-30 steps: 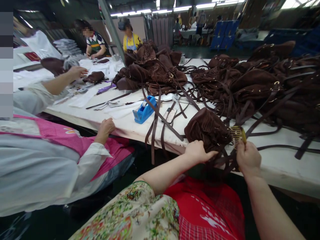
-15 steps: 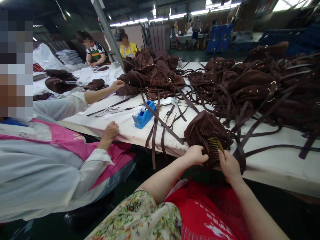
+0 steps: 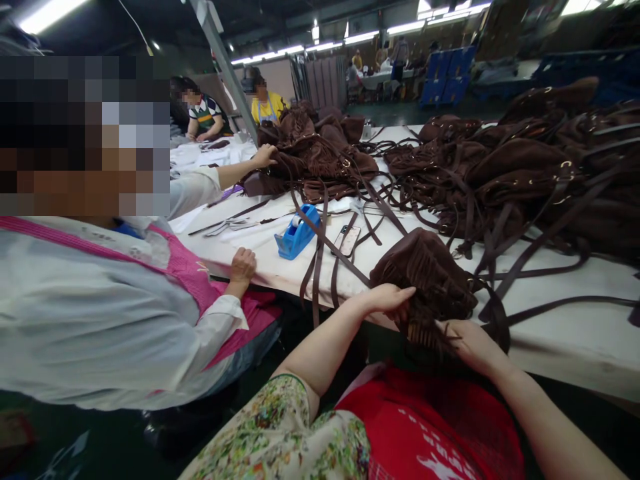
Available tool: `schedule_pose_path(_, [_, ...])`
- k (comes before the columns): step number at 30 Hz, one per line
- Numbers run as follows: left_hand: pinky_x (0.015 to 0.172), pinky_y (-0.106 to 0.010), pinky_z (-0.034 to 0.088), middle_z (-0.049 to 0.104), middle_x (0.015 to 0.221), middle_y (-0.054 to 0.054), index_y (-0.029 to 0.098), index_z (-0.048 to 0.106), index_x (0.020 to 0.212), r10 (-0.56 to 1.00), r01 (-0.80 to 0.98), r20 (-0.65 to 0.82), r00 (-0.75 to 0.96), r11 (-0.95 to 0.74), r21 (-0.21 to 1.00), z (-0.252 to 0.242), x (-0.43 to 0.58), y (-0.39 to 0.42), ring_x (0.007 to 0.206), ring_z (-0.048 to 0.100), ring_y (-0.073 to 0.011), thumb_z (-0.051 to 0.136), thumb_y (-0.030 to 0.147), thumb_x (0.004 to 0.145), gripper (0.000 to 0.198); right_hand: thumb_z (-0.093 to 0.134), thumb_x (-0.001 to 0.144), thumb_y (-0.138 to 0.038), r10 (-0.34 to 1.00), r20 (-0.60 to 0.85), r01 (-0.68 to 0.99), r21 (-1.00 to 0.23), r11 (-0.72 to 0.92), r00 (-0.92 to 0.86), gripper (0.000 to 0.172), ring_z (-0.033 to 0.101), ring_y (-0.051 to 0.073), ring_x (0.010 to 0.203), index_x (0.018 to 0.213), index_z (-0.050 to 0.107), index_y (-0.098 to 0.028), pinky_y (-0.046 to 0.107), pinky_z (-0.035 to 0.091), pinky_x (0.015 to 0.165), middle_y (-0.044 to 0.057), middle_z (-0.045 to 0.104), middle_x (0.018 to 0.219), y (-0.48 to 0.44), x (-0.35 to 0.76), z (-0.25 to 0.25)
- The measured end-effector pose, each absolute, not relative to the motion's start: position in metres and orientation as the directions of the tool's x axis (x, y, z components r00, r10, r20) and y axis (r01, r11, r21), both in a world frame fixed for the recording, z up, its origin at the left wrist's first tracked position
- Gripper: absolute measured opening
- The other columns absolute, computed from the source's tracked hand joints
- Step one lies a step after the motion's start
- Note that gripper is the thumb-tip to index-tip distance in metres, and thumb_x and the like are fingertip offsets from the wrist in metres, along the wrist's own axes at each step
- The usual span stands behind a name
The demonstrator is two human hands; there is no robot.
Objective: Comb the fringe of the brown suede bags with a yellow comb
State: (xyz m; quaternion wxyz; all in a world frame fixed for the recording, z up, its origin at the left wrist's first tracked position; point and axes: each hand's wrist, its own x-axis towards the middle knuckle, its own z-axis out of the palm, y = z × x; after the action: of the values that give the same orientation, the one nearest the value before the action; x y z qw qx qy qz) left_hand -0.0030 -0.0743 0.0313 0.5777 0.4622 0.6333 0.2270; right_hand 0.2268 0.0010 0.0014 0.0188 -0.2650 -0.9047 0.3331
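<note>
A dark brown fringed bag [image 3: 417,263] rests on the near edge of the table in front of me. My left hand [image 3: 393,300] grips the bag's lower left side, thumb extended and fingers partly hidden beneath. In my right hand [image 3: 465,341] is a wide-toothed yellowish comb [image 3: 421,335], its teeth down among the strands of the fringe. Strands cover part of the comb, and its handle is mostly hidden. A bag strap [image 3: 497,320] loops down beside my right wrist.
Brown bags with tangled straps are heaped at the right [image 3: 530,167] and the back [image 3: 320,147]. A blue tape dispenser [image 3: 299,233] and a phone [image 3: 346,240] lie to the left on the white table [image 3: 560,333]. A co-worker in a pink apron [image 3: 185,260] stands close at left, reaching toward the back heap.
My right hand has drawn the comb downward through the fringe, toward me. The co-worker at left has leaned in, with one hand now at the back heap. The view has shifted slightly.
</note>
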Motion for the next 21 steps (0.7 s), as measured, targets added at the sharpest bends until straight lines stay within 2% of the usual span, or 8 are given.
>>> schedule_pose_path(4, [0.072,-0.032,0.052,0.070,0.080,-0.014,0.007,0.070,0.080,0.900,0.503,-0.435,0.005,0.374,0.779,0.027,0.025,-0.068,0.073,0.065,-0.0231,0.044,0.077,0.079,0.074,0.033,0.096,-0.051,0.436,-0.131,0.390,-0.712,0.583,-0.890,0.050,0.057,0.021,0.065,0.066,0.059,-0.021,0.033,0.041,0.064,0.006,0.066,0.068,-0.028,0.224,0.015])
schedule_pose_path(7, [0.075,-0.030,0.052,0.071,0.087,-0.009,0.009,0.072,0.091,0.910,0.400,-0.415,0.004,0.379,0.835,0.026,0.043,-0.065,0.080,0.065,-0.0216,0.064,0.068,0.072,0.062,0.040,0.095,-0.050,0.432,-0.131,0.382,-0.728,0.570,-0.892,0.042,0.059,0.021,0.070,0.076,0.063,-0.019,0.033,0.042,0.066,0.006,0.068,0.075,-0.055,0.220,0.022])
schedule_pose_path(9, [0.075,-0.028,0.052,0.071,0.083,-0.006,0.011,0.072,0.094,0.905,0.290,-0.426,0.008,0.405,0.867,0.025,0.049,-0.063,0.077,0.064,-0.0188,0.069,0.059,0.073,0.052,0.044,0.093,-0.051,0.477,-0.117,0.408,-0.715,0.568,-0.871,0.041,0.058,0.021,0.067,0.076,0.063,-0.019,0.032,0.042,0.064,0.005,0.067,0.073,-0.068,0.219,0.024])
schedule_pose_path(12, [0.071,-0.028,0.053,0.069,0.075,-0.005,0.009,0.072,0.093,0.886,0.161,-0.463,-0.009,0.459,0.874,0.023,0.056,-0.059,0.068,0.062,-0.0159,0.066,0.050,0.080,0.043,0.048,0.090,-0.052,0.545,-0.085,0.430,-0.719,0.546,-0.834,0.041,0.060,0.021,0.066,0.077,0.064,-0.018,0.032,0.044,0.062,0.006,0.068,0.072,-0.077,0.222,0.024])
schedule_pose_path(15, [0.070,-0.027,0.052,0.069,0.078,-0.006,0.008,0.071,0.098,0.884,0.095,-0.459,-0.084,0.466,0.880,0.019,0.065,-0.052,0.068,0.062,-0.0150,0.064,0.042,0.083,0.037,0.050,0.089,-0.052,0.575,-0.078,0.431,-0.744,0.510,-0.815,0.040,0.063,0.023,0.069,0.081,0.067,-0.017,0.032,0.046,0.063,0.006,0.070,0.076,-0.079,0.227,0.023])
schedule_pose_path(18, [0.074,-0.029,0.052,0.071,0.088,-0.012,0.006,0.069,0.101,0.860,0.138,-0.461,-0.218,0.494,0.858,0.014,0.072,-0.046,0.078,0.066,-0.0198,0.059,0.038,0.086,0.037,0.052,0.087,-0.054,0.611,-0.089,0.455,-0.752,0.477,-0.787,0.040,0.062,0.022,0.065,0.080,0.068,-0.018,0.030,0.046,0.060,0.004,0.070,0.072,-0.081,0.233,0.023])
schedule_pose_path(21, [0.086,-0.032,0.050,0.069,0.105,-0.020,0.004,0.065,0.105,0.807,0.226,-0.395,-0.440,0.525,0.821,0.013,0.074,-0.042,0.098,0.066,-0.0264,0.054,0.034,0.088,0.036,0.052,0.087,-0.057,0.653,-0.144,0.505,-0.761,0.408,-0.744,0.043,0.061,0.021,0.063,0.079,0.069,-0.018,0.029,0.046,0.058,0.003,0.068,0.069,-0.085,0.238,0.020])
